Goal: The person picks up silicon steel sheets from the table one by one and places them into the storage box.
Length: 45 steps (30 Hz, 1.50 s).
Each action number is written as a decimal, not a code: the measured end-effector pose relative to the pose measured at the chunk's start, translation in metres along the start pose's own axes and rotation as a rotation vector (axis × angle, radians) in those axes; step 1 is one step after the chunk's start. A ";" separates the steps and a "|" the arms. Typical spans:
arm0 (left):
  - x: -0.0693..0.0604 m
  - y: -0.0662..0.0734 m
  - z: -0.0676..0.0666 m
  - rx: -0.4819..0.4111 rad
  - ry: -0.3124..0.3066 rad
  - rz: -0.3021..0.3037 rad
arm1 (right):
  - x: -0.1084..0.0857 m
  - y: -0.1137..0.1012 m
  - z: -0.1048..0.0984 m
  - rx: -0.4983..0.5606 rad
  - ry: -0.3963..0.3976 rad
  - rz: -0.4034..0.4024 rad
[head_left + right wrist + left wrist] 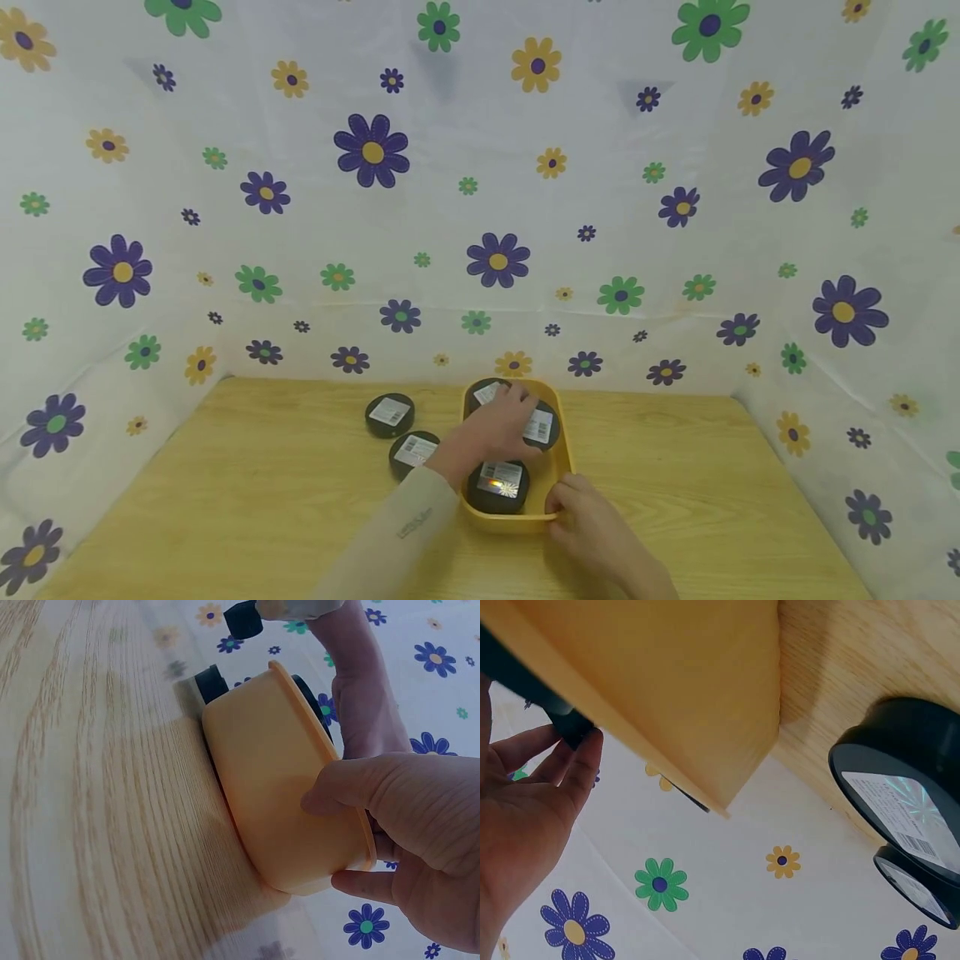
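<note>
A yellow plastic tub stands on the table with several black round tins, each with a white label, inside. My left hand reaches into it from the left and grips a black tin, which sits tilted near the far right side. Beside that, another tin lies in the far left corner, partly covered by the fingers. A third tin rests at the near left, under my left wrist. My right hand pinches the tub's near right corner, its thumb on the outer wall.
Two more black tins lie on the wooden table left of the tub: one farther back, one nearer and partly behind my left forearm. A white flowered cloth hangs behind the table and along both sides.
</note>
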State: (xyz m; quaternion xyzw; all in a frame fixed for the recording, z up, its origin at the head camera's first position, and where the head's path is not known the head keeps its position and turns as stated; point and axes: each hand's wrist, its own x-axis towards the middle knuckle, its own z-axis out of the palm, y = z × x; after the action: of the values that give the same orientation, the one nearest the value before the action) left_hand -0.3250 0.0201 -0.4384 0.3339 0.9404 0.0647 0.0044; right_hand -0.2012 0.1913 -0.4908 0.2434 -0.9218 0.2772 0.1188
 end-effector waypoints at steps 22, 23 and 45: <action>0.013 0.018 0.010 0.135 -0.122 -0.025 | 0.002 0.001 -0.002 -0.002 -0.024 -0.001; 0.013 0.019 0.009 0.130 -0.125 -0.031 | 0.002 0.000 -0.003 -0.001 -0.024 -0.002; 0.018 0.020 0.011 0.207 -0.131 -0.044 | 0.003 -0.002 -0.004 0.005 -0.057 0.027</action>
State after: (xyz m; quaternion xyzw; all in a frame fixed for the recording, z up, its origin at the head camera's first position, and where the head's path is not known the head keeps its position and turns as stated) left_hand -0.3253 0.0481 -0.4459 0.3153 0.9468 -0.0547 0.0327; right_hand -0.2020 0.1912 -0.4857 0.2389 -0.9274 0.2739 0.0881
